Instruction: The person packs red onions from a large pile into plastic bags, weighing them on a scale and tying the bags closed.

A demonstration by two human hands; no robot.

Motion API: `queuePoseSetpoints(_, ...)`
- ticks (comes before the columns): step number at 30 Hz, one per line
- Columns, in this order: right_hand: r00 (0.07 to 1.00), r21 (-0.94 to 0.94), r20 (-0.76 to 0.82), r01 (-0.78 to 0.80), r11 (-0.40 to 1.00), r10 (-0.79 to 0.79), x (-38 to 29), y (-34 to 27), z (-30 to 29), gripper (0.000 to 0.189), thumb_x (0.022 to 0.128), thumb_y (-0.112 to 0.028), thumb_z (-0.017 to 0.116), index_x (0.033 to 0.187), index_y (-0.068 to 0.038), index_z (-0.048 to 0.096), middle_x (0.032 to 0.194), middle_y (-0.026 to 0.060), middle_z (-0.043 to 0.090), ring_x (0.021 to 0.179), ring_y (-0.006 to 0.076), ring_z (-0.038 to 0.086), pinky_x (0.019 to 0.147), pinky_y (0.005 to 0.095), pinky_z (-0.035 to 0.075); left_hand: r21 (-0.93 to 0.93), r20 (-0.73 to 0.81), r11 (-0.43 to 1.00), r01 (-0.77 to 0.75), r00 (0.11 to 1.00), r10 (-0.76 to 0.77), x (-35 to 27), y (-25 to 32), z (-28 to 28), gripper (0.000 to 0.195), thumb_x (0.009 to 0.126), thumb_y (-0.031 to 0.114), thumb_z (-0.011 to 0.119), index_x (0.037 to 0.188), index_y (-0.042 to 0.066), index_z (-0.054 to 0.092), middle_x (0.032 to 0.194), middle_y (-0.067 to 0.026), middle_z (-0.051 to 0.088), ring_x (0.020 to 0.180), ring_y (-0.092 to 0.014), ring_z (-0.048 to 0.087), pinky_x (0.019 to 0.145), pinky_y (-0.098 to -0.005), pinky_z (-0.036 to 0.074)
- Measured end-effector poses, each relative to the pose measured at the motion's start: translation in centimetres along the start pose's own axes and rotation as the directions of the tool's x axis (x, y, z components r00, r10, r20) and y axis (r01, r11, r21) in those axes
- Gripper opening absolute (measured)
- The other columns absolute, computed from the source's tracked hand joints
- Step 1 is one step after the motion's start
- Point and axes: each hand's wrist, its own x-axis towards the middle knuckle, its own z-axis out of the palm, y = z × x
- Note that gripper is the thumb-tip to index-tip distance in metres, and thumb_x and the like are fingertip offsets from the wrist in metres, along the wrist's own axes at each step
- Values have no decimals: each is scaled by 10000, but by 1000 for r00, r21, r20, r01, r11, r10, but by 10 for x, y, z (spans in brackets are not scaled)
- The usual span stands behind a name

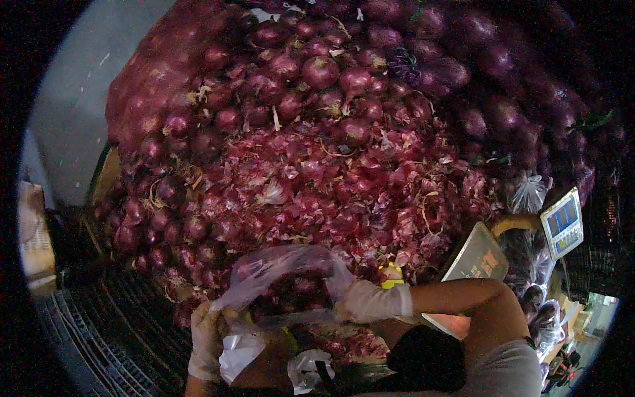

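Before me a clear plastic bag is held with its mouth spread wide, and dark red onions show inside it. My left hand, in a pale glove, pinches the bag's left edge. On the other side my right hand, also gloved, grips the bag's right edge. Just beyond the bag lies a bed of loose red onion skins. Whole red onions are heaped behind the skins and to their left. The bag's underside is hidden from me.
A digital scale's display and its metal weighing pan stand at the right. Beside them are tied plastic bags of onions. Red mesh sacking bounds the heap at upper left. Stacked black crates fill the lower left.
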Motion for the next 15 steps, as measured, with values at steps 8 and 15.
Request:
queuePoseSetpoints(8,943,67,-333,46,997,-21,16,-54,-133,103,736,-196,629,759,-98,608,668,56,540,525,233,522,489,367,394,-91,139,996,-15,990,28,-80,34,-34,458,915,419,415,1034,-6,541,833,-96,593,721,-177,513,649,-312,420)
queuePoseSetpoints(15,945,663,-304,299,686,-119,33,-42,-193,237,659,-59,779,839,-112,634,635,-12,553,522,178,551,482,324,389,-20,621,996,84,782,-53,-99,61,-37,421,869,272,554,1127,-59,541,1135,-219,585,549,-85,404,522,-234,352)
